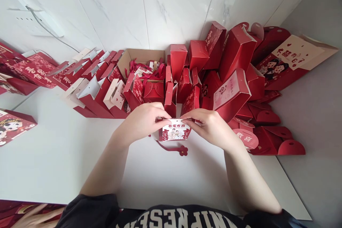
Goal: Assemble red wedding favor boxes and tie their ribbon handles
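Note:
Both hands pinch the top edge of a small paper gift bag (176, 131) in the middle of the view. Its facing panel is white with red characters and a printed couple. My left hand (145, 121) grips the upper left corner, thumb in front and fingers curled behind. At the upper right corner my right hand (207, 124) holds on the same way. Just below the bag, a thin red strap with a flower-shaped end (183, 150) lies on the white table (171, 181). The bag's back and most fingertips are hidden.
Several red bags and boxes (94, 96) stand in rows behind my hands, with more piled at the right (267, 114). A cardboard box (125, 58) holds red ribbons. A flat red box (16, 126) lies at left. Another person's hand (37, 217) shows at lower left.

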